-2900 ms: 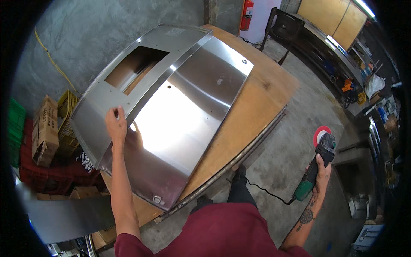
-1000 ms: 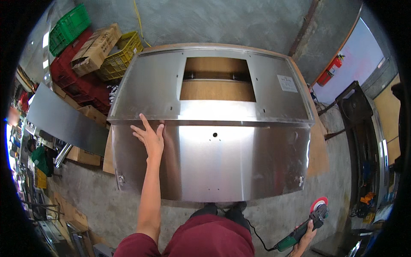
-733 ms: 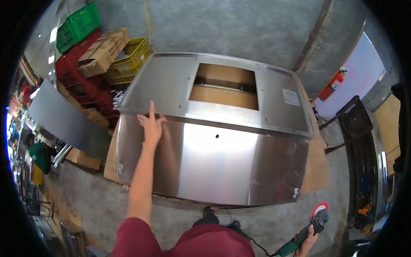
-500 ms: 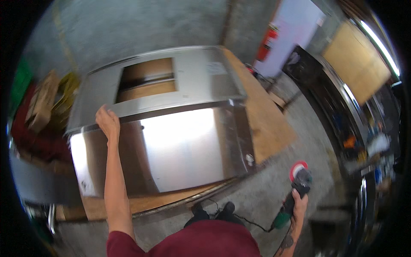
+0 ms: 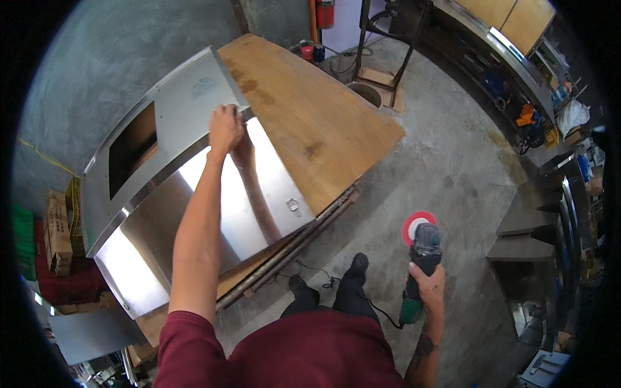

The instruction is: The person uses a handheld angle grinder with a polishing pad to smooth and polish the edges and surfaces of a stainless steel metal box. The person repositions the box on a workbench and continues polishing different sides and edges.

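Note:
A large stainless steel housing (image 5: 158,236) with a rectangular opening lies on a wooden work table, its shiny side facing me. My left hand (image 5: 226,128) is closed over the fold at its right corner, fingers curled on the edge. A small ring-shaped fitting (image 5: 294,205) sits near the lower right of the shiny side. Held low to the right, over the floor and apart from the metal, is a green and black angle grinder (image 5: 422,258). My right hand (image 5: 429,284) wraps round its body. A red and white disc (image 5: 419,228) on its head points away from me.
Bare plywood of the table (image 5: 310,123) stretches to the housing's right. The grinder's dark cord (image 5: 381,312) runs near my feet. Cardboard boxes (image 5: 58,233) stand at the left by the wall. Metal cabinets (image 5: 524,252) line the right side. A stand (image 5: 391,58) is at the back.
My view has turned to the right. My left hand has gone from the left part of the housing's fold to its right corner. The grinder stays in my right hand.

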A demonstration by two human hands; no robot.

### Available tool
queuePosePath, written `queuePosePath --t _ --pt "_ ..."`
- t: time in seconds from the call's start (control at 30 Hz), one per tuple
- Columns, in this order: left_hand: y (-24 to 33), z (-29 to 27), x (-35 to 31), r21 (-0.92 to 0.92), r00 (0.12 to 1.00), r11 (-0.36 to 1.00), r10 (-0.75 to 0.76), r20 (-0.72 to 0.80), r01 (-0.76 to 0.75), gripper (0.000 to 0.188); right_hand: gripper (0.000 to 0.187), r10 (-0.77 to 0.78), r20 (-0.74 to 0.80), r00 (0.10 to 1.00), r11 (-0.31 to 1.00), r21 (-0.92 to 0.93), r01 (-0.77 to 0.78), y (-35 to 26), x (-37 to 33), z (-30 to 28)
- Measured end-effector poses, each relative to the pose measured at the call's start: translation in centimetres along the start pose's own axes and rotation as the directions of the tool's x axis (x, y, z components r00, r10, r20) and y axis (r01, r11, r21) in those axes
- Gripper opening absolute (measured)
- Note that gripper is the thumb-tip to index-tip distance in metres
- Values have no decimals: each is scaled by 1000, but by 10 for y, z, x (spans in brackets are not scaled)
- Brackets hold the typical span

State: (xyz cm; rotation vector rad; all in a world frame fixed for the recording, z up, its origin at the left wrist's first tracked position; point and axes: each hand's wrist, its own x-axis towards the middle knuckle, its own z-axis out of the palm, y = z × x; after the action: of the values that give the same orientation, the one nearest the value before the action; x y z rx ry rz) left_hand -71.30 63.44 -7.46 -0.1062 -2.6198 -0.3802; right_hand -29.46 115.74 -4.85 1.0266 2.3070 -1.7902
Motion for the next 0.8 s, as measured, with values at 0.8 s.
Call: queuePosePath --t 0.8 --pt "354 -116 -345 -603 404 682 456 793 415 93 53 14 379 925 892 414 -183 -16 30 33"
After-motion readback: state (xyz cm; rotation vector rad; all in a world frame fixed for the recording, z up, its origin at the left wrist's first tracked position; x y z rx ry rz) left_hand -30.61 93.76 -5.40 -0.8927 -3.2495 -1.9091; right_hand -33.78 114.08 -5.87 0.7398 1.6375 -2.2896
